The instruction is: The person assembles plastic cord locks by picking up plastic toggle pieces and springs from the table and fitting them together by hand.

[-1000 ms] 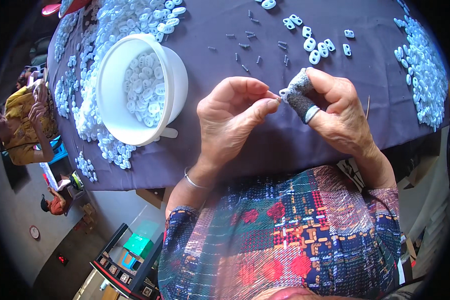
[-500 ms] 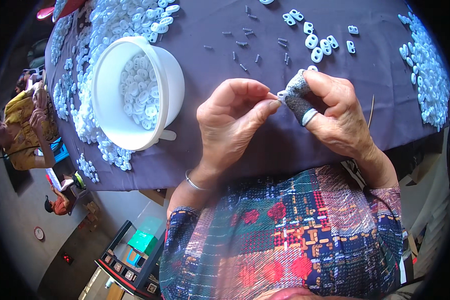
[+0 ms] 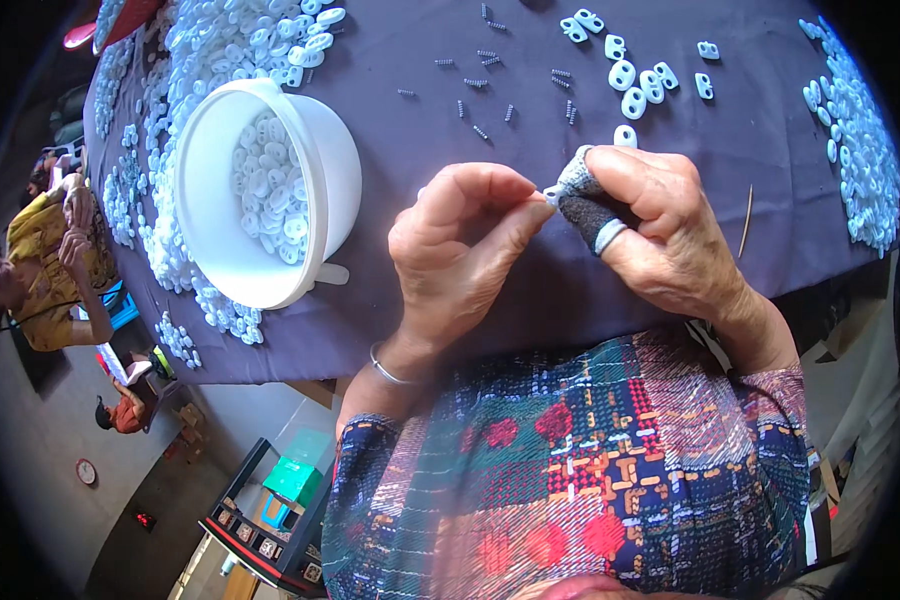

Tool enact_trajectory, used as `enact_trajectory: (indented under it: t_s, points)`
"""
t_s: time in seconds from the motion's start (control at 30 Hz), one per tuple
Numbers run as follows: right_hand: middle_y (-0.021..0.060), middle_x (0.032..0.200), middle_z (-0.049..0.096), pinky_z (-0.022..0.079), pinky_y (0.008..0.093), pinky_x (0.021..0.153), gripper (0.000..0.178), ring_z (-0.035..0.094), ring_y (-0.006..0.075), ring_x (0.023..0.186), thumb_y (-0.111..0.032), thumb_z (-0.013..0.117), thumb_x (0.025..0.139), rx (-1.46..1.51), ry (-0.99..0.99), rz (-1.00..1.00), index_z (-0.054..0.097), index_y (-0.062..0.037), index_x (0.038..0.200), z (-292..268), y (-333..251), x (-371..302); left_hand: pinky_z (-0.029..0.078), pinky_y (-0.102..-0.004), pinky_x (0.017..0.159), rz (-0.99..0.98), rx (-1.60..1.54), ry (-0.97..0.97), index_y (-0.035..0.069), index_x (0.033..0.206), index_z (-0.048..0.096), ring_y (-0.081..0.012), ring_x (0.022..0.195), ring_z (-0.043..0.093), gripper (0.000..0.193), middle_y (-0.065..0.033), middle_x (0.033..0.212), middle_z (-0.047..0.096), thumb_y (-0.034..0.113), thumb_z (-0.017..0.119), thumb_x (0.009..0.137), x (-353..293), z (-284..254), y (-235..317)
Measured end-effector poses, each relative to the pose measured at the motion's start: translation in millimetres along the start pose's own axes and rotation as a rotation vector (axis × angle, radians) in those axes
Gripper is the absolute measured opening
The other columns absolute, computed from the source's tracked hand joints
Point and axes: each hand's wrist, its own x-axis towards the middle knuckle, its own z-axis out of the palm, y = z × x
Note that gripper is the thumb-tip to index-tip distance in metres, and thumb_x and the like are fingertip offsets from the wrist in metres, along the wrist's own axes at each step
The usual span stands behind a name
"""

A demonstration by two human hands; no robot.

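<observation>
Between my two hands is a small white plastic cord lock piece (image 3: 552, 195) with holes in it. My right hand (image 3: 670, 205) pinches it, thumb and forefinger wrapped in grey cloth finger covers (image 3: 592, 218). Against the piece's left end, the thumb and forefinger of my left hand (image 3: 450, 245) are pressed together; whatever lies between those tips is hidden. Just beyond my right fingers lies a loose white oval piece (image 3: 625, 136). Several small dark coil springs (image 3: 476, 83) are scattered on the cloth beyond my hands, with several white two-hole pieces (image 3: 652, 86) to their right.
A white tub (image 3: 340, 180) part-filled with white pieces stands left of my hands, beside a large heap of them (image 3: 205, 50). Another heap (image 3: 865, 170) lies far right. A thin stick (image 3: 746, 222) rests on the dark tablecloth (image 3: 420, 140). A person in yellow (image 3: 55, 260) sits beyond the left edge.
Both hands have shifted slightly left together, the white piece still between their fingertips. The rest of the view has moved only slightly.
</observation>
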Motion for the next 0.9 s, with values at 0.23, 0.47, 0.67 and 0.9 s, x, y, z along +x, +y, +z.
enact_trajectory:
  t_s: [0.23,0.47,0.67,0.9]
  points:
    - [0.0149,0.071,0.053,0.042,0.0328,0.060,0.016,0.054,0.0316,0.063,0.004,0.058,0.068,-0.060,-0.033,-0.037,0.054,0.0042,0.084,-0.3,0.3,1.4,0.052,-0.0204,0.070,-0.005,0.041,-0.031,-0.001,0.102,0.060,-0.0083,0.079,0.063,0.029,-0.0057,0.088,0.067,-0.005,0.073,0.077,5.1,-2.8,5.0]
    - [0.0017,0.076,0.055,0.041,0.0243,0.064,0.006,0.051,0.0082,0.072,0.000,0.062,0.085,0.243,-0.013,0.188,0.058,0.0031,0.088,-5.4,-4.4,-1.2,0.048,-0.0207,0.081,0.131,-0.006,-0.004,-0.003,0.115,0.057,-0.0096,0.093,0.059,0.034,-0.0064,0.101,0.062,-0.002,0.069,0.083,4.3,-4.2,0.5]
    - [-0.0044,0.080,0.052,0.039,0.0204,0.067,0.003,0.046,0.0030,0.076,-0.002,0.061,0.089,0.366,-0.014,0.229,0.059,0.0008,0.090,-4.6,-1.9,-5.3,0.043,-0.0228,0.071,0.372,0.434,-0.096,-0.001,0.103,0.061,-0.0108,0.079,0.052,0.017,-0.0042,0.091,0.056,0.007,0.064,0.088,4.5,-11.2,-2.4]
    - [-0.0013,0.077,0.054,0.041,0.0220,0.065,0.005,0.048,0.0049,0.073,0.001,0.060,0.085,0.371,-0.031,0.242,0.058,0.0023,0.089,-4.2,-3.8,-4.6,0.041,-0.0294,0.061,0.517,0.527,-0.113,0.000,0.088,0.060,-0.0195,0.069,0.049,0.010,-0.0074,0.077,0.058,0.004,0.068,0.083,10.5,-6.3,-3.0]
